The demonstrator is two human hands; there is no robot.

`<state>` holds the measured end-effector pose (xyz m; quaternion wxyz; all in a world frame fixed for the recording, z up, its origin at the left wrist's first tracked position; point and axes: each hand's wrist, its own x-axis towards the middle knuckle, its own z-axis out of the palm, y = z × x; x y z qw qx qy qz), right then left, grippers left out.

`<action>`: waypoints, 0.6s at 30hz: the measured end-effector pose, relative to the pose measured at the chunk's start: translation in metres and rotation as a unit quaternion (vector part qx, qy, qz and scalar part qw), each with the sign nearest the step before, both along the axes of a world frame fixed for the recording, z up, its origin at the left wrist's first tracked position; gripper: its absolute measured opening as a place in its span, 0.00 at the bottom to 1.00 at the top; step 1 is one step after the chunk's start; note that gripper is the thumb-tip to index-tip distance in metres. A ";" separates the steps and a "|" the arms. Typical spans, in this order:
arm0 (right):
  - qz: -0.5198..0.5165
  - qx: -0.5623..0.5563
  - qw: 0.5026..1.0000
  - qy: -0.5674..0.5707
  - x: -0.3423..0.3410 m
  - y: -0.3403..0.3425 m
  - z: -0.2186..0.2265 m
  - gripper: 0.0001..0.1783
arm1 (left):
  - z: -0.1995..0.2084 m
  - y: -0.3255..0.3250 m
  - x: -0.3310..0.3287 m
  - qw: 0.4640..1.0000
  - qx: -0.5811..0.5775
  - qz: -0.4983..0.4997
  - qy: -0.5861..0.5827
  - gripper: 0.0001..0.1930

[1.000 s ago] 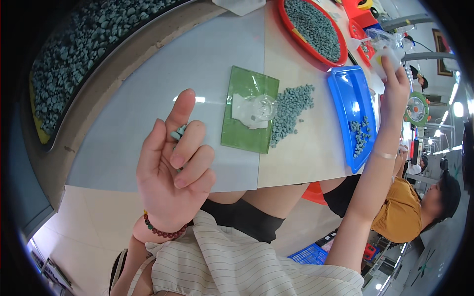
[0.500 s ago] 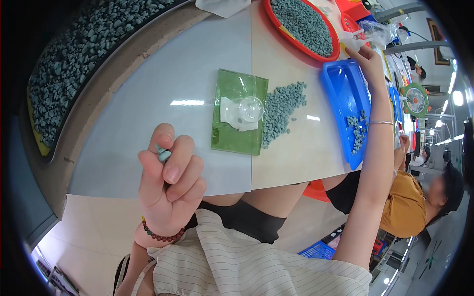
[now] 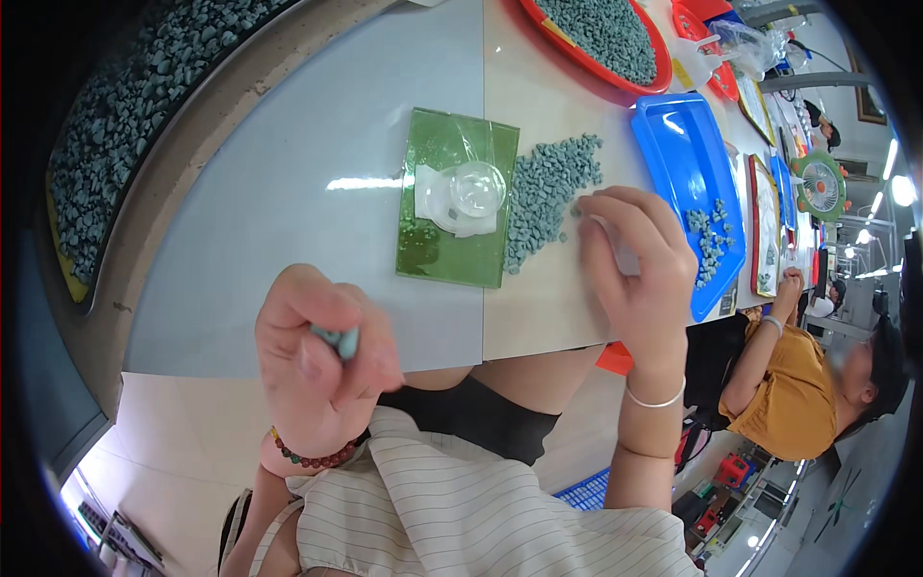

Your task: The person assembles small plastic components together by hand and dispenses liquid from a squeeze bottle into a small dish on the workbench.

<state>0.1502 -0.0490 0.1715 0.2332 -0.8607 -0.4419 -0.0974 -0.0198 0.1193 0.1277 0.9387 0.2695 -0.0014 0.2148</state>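
My left hand (image 3: 317, 356), somewhat blurred, is closed around small blue-green stones (image 3: 336, 340) that show between its thumb and fingers. My right hand (image 3: 639, 269) hovers over the table beside the loose pile of stone chips (image 3: 548, 197), its fingers curved and apart; a small chip lies right at the fingertips, and I see nothing held. Left of the pile lies a green glass-like slab (image 3: 447, 260), with a clear round dish (image 3: 478, 189) and a piece of white material (image 3: 423, 197) on it.
A blue tray (image 3: 663, 144) with some chips stands at the right. Behind it are a red round tray (image 3: 663, 72) of chips and a white squeeze bottle (image 3: 694, 62). A large bin of stones (image 3: 154, 106) fills the far left. Another person (image 3: 793, 385) sits at right.
My right hand has come back from the white bottle toward me and left, to the chip pile's edge. My left hand has turned a little, still holding stones. The whole view has shifted slightly.
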 end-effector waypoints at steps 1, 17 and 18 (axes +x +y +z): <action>0.013 0.004 0.999 -0.039 0.002 0.000 -0.005 0.08 | 0.002 -0.003 0.000 0.998 0.060 0.025 -0.012 0.13; 0.131 0.203 0.970 -0.027 -0.033 -0.013 0.010 0.10 | 0.033 -0.022 0.022 0.871 0.461 -0.120 0.117 0.06; 0.138 0.261 0.955 0.032 -0.043 -0.014 0.006 0.11 | 0.031 -0.026 0.026 0.882 0.450 -0.104 0.095 0.06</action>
